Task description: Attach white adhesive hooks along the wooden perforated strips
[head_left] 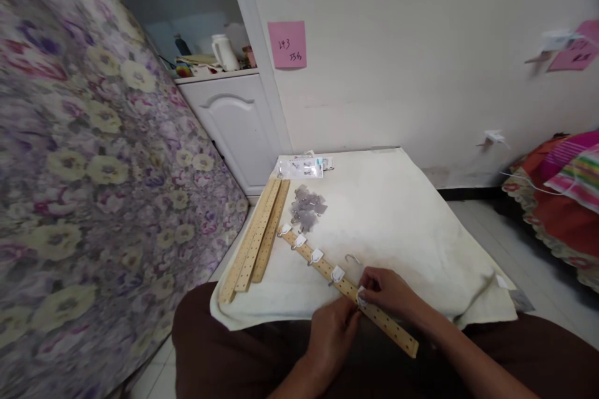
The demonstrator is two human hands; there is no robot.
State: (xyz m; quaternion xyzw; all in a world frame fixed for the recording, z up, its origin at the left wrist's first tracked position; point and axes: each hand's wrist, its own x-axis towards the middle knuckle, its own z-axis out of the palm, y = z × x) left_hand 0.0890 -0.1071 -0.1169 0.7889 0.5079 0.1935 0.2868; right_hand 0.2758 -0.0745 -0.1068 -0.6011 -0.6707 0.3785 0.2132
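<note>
A long, narrow wooden strip with rows of holes lies slantwise over the table's near edge, its near end jutting out toward my lap. Several small white tags with metal rings or hooks sit along it. My left hand is closed at the strip's near edge, gripping it, fingertips partly hidden. On the other side, my right hand pinches a white tag against the strip. A loose, curved metal hook rests just beyond the strip. Past its far end lies a pile of small greyish pieces.
More perforated wooden strips lie together on the table's left. A clear plastic package is at the back of the cloth-covered table. A floral curtain hangs at left, a white cabinet behind, and a draped bed at right.
</note>
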